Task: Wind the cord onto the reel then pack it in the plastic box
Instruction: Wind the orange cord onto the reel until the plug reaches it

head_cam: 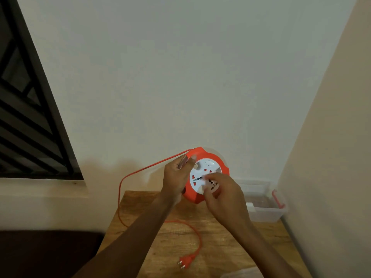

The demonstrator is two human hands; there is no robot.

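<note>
The orange cord reel point(206, 175) is held up above the wooden desk point(220, 247), in front of the pale wall. It is gripped at its left edge by the left hand point(176, 177), with the thumb laid over the orange rim and the fingers curled behind it. The white socket face point(200, 177) in the middle of the reel is touched by the right hand point(222, 193); its fingers are bent on the face, but it cannot be told if something is pinched there, because this part is blurred.

The orange cord point(140, 170) is led out from the top left of the reel, hangs down in a loop beside the desk edge and lies then across the desk top. Its plug point(185, 261) rests on the desk near the front.

The clear plastic box point(265, 205) with a red latch point(278, 198) stands at the far right corner of the desk, open on top. Something small and white is seen at its near wall; what it is cannot be told.
</note>
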